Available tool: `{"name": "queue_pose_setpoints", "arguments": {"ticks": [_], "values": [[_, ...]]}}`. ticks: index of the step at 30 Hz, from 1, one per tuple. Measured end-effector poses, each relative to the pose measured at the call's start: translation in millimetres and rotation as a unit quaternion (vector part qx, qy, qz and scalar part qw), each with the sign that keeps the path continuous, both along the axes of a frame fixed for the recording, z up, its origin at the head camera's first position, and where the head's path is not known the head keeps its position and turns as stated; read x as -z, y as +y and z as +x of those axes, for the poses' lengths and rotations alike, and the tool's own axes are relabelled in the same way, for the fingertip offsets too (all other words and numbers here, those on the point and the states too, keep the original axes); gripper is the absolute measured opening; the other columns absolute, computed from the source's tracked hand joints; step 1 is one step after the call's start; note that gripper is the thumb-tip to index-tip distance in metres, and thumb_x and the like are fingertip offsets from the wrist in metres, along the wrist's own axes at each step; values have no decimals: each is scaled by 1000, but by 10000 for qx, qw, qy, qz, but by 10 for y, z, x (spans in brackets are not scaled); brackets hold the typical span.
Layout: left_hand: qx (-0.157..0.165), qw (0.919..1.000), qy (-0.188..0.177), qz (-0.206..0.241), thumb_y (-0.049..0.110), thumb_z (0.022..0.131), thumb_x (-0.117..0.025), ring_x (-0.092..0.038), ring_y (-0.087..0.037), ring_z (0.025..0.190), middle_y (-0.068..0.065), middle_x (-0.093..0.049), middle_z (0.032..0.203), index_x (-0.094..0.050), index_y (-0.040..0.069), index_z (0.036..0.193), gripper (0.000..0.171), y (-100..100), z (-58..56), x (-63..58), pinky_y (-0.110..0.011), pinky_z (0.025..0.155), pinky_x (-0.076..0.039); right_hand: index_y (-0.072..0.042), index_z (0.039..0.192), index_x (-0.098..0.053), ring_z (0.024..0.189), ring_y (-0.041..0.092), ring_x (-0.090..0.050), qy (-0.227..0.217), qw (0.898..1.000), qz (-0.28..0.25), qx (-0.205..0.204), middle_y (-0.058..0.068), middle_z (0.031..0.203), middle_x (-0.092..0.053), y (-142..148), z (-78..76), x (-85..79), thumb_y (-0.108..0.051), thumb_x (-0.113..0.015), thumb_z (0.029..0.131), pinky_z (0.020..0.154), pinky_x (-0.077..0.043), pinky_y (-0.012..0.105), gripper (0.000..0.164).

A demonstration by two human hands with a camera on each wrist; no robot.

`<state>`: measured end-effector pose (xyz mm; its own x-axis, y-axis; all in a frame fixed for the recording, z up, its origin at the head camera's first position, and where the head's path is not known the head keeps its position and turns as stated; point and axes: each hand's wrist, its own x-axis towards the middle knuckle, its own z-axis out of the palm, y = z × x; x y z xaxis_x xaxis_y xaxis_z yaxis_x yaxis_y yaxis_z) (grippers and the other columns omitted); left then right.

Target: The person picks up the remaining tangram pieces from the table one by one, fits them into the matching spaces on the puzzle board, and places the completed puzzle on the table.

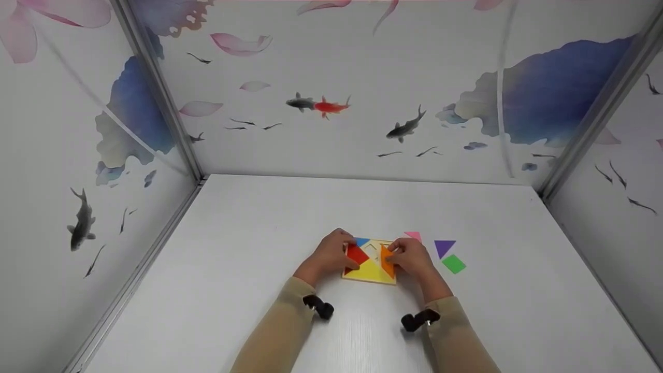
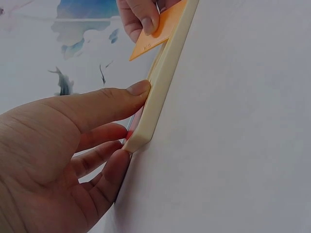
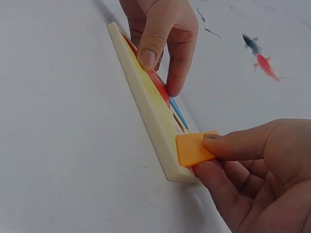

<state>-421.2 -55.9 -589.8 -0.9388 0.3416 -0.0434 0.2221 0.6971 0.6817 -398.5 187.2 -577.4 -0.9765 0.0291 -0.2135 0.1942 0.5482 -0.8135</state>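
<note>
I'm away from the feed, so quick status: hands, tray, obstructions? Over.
Left hand holding left side of tangram tray. Right hand pinching orange piece, tilted at tray's right side. Pink piece, purple triangle, green square off-tray to the right; no obstruction seen.

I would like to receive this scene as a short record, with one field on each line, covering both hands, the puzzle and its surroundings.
left hand: holds the puzzle tray at its left side
right hand: pinches the orange piece, tilted, at the tray's right side
seen in tray: blue piece, red piece, yellow piece
loose, right of tray: pink piece, purple piece, green piece
surface: white table
background: wall with painted fish
</note>
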Motion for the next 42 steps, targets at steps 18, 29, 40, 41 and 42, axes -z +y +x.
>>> {"name": "queue_pose_setpoints", "arguments": {"ticks": [18, 29, 40, 41, 42], "values": [[-7, 10000, -38, 50, 29, 82, -93, -59, -21, 121, -1, -58, 138, -71, 15, 136, 60, 6, -26, 8, -37, 113, -51, -4, 103, -72, 67, 18, -66, -84, 9998, -44, -176, 7, 86, -65, 22, 9, -14, -8, -82, 89, 65, -59, 26, 18], [18, 10000, -1, 15, 30, 83, -93, -59, -20, 121, 0, -58, 137, -71, 15, 137, 61, 5, -36, 30, -37, 113, -51, -5, 103, -73, 74, 20, -65, -223, 9996, 59, -146, 9, 92, -66, 20, 29, -54, -8, -84, 88, 68, -59, 26, 19], [76, 9999, 69, -61, 31, 82, -92, -58, -20, 125, -1, -58, 139, -71, 16, 138, 62, -6, -25, 19, -37, 115, -49, -5, 101, -73, 75, 21, -64, -214, 9996, 110, -134, 10, 93, -67, 23, 45, -59, -9, -85, 88, 69, -59, 26, 18], [86, 9999, 95, -79, 31, 82, -92, -58, -20, 125, -1, -58, 139, -71, 16, 138, 62, -6, -28, 23, -37, 115, -49, -5, 101, -74, 75, 21, -64, -225, 9996, 113, -121, 10, 93, -67, 24, 47, -60, -9, -85, 88, 69, -59, 25, 18], [87, 9999, 114, -87, 31, 82, -92, -58, -20, 125, -1, -58, 139, -71, 16, 138, 62, -5, -29, 28, -37, 115, -49, -5, 100, -74, 74, 21, -64, -238, 9996, 119, -109, 10, 92, -67, 23, 47, -61, -9, -85, 88, 69, -58, 25, 18]]}}
